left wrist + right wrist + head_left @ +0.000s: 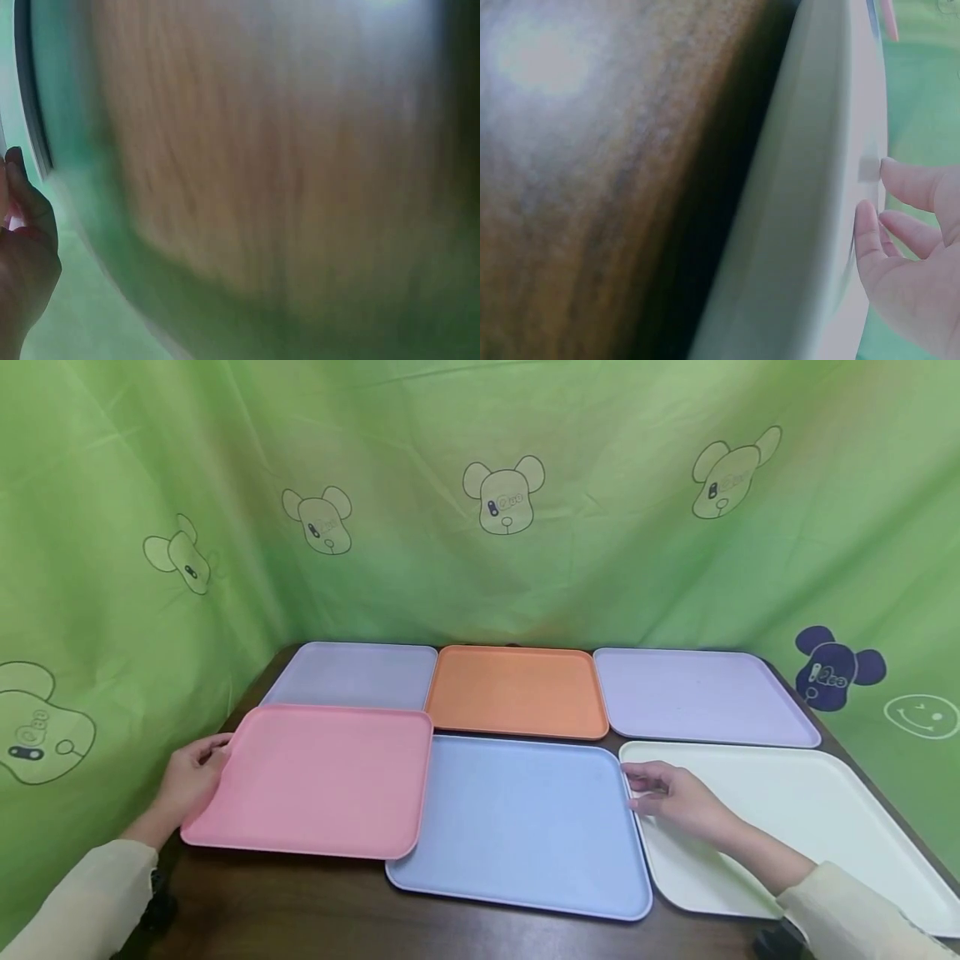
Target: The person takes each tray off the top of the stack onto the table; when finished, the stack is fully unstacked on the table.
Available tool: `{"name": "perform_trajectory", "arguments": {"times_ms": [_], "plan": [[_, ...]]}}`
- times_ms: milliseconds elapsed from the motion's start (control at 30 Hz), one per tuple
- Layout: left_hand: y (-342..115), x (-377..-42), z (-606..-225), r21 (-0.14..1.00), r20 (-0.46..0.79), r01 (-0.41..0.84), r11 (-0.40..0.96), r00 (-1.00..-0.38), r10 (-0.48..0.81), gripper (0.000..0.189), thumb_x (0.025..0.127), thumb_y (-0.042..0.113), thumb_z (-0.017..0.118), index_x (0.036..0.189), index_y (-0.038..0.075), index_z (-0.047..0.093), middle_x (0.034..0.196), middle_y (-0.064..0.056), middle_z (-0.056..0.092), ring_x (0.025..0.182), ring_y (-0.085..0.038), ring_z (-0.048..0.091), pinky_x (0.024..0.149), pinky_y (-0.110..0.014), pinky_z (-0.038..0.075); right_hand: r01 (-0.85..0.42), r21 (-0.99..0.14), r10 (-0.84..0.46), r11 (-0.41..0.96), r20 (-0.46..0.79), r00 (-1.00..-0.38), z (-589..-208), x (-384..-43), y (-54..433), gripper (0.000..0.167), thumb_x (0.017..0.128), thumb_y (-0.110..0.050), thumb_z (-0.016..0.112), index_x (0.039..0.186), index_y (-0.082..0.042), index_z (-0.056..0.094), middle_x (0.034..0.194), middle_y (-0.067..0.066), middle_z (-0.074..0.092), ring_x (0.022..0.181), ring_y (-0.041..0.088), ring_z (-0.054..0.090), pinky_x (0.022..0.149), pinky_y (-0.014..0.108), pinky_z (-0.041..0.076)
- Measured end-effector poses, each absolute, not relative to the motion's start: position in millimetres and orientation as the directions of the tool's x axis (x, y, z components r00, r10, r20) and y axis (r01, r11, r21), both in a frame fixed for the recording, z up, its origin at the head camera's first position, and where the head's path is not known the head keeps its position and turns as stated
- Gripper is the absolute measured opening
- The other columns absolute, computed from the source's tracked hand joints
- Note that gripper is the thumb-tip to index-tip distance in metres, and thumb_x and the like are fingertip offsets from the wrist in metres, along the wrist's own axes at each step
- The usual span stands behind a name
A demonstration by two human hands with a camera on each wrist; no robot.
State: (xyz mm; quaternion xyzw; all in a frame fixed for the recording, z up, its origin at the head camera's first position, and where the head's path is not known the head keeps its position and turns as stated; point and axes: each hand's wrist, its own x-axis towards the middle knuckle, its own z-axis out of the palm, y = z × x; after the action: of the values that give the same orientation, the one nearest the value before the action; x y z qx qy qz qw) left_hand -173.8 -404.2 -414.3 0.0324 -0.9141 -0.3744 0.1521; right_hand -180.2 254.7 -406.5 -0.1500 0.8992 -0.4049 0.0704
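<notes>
My left hand (190, 782) grips the left edge of a pink tray (322, 781). That tray overlaps the left side of a blue tray (528, 827) and appears raised off the table. In the left wrist view, the left hand (26, 262) shows only at the left border. Over the left part of a white tray (795, 827) is my right hand (686, 797), its fingertips close to the blue tray's right rim. The right wrist view shows the right hand (915, 262) with thumb and fingers loosely bent and apart, nothing between them; contact with a rim is hard to tell.
Along the back lie a pale lilac tray (360, 672) at left, an orange tray (517, 692) in the middle and a lilac tray (705, 697) at right. All are on a dark wooden table (315, 906). A green printed curtain (600, 568) surrounds it.
</notes>
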Motion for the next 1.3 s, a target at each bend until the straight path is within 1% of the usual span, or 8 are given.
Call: {"name": "perform_trajectory", "arguments": {"times_ms": [267, 533, 667, 733, 800, 867, 1033, 1300], "plan": [[-421.7, -172.7, -410.8, 0.682, 0.283, 0.049, 0.730, -0.937, -0.202, 0.034, 0.101, 0.009, 0.045, 0.124, -0.014, 0.056, 0.116, -0.034, 0.059, 0.078, 0.015, 0.044, 0.065, -0.009, 0.039, -0.204, -0.743, -0.326, 0.637, -0.019, -0.945, -403.9, -179.1, 254.8, 0.053, 0.085, -0.008, 0.074, 0.128, 0.014, 0.053, 0.119, 0.026, 0.062, 0.107, 0.037, 0.061, 0.081, 0.025, 0.050], [-433.7, -169.0, -411.5, 0.636, 0.290, 0.019, 0.772, -0.932, -0.217, 0.033, 0.101, 0.009, 0.047, 0.123, -0.013, 0.057, 0.116, -0.035, 0.058, 0.079, 0.011, 0.043, 0.063, -0.011, 0.038, -0.215, -0.736, -0.329, 0.643, -0.012, -0.944, -404.8, -180.8, 255.7, 0.052, 0.086, -0.009, 0.073, 0.128, 0.014, 0.053, 0.119, 0.026, 0.062, 0.107, 0.037, 0.061, 0.080, 0.025, 0.050], [-434.9, -170.5, -414.0, 0.608, 0.280, 0.013, 0.794, -0.939, -0.199, 0.033, 0.102, 0.009, 0.047, 0.123, -0.013, 0.057, 0.118, -0.036, 0.057, 0.091, -0.016, 0.056, 0.067, -0.014, 0.037, -0.206, -0.742, -0.326, 0.638, -0.017, -0.945, -404.8, -180.2, 254.5, 0.052, 0.085, -0.008, 0.073, 0.128, 0.014, 0.053, 0.119, 0.026, 0.061, 0.107, 0.037, 0.061, 0.080, 0.024, 0.050], [-433.5, -172.2, -415.3, 0.602, 0.272, 0.019, 0.798, -0.945, -0.182, 0.032, 0.102, 0.009, 0.047, 0.123, -0.013, 0.056, 0.117, -0.036, 0.057, 0.097, -0.033, 0.056, 0.069, -0.016, 0.037, -0.203, -0.746, -0.326, 0.635, -0.020, -0.945, -404.6, -179.8, 254.1, 0.052, 0.085, -0.008, 0.073, 0.128, 0.014, 0.053, 0.120, 0.026, 0.061, 0.107, 0.037, 0.061, 0.080, 0.024, 0.050], [-431.8, -173.9, -416.5, 0.604, 0.266, 0.032, 0.796, -0.950, -0.164, 0.032, 0.101, 0.008, 0.047, 0.123, -0.014, 0.056, 0.117, -0.037, 0.057, 0.102, -0.042, 0.054, 0.070, -0.018, 0.037, -0.203, -0.749, -0.328, 0.631, -0.021, -0.944, -404.2, -179.4, 253.6, 0.052, 0.085, -0.008, 0.073, 0.128, 0.014, 0.053, 0.120, 0.027, 0.061, 0.107, 0.037, 0.061, 0.080, 0.024, 0.050], [-430.4, -175.5, -417.5, 0.604, 0.273, 0.047, 0.796, -0.950, -0.151, 0.031, 0.101, 0.006, 0.048, 0.122, -0.014, 0.056, 0.114, -0.036, 0.058, 0.099, -0.040, 0.055, 0.070, -0.017, 0.038, -0.205, -0.750, -0.331, 0.629, -0.021, -0.943, -403.9, -179.2, 253.3, 0.052, 0.086, -0.008, 0.073, 0.128, 0.014, 0.053, 0.120, 0.027, 0.061, 0.108, 0.038, 0.061, 0.080, 0.024, 0.050], [-428.9, -176.6, -420.8, 0.589, 0.293, 0.092, 0.803, -0.950, -0.106, 0.027, 0.098, 0.001, 0.051, 0.120, -0.015, 0.057, 0.101, -0.032, 0.062, 0.084, -0.018, 0.056, 0.066, -0.015, 0.038, -0.214, -0.746, -0.338, 0.631, -0.017, -0.941, -404.6, -180.0, 254.4, 0.051, 0.086, -0.007, 0.073, 0.128, 0.014, 0.053, 0.121, 0.027, 0.060, 0.108, 0.037, 0.061, 0.081, 0.024, 0.050], [-424.5, -175.8, -422.8, 0.580, 0.248, 0.060, 0.812, -0.963, -0.105, 0.027, 0.097, 0.000, 0.052, 0.120, -0.014, 0.057, 0.104, -0.031, 0.060, 0.092, -0.034, 0.055, 0.067, -0.018, 0.039, -0.222, -0.750, -0.349, 0.622, -0.012, -0.937, -406.2, -182.7, 255.7, 0.051, 0.084, -0.004, 0.073, 0.127, 0.015, 0.053, 0.119, 0.027, 0.061, 0.107, 0.038, 0.061, 0.080, 0.025, 0.051]]}}
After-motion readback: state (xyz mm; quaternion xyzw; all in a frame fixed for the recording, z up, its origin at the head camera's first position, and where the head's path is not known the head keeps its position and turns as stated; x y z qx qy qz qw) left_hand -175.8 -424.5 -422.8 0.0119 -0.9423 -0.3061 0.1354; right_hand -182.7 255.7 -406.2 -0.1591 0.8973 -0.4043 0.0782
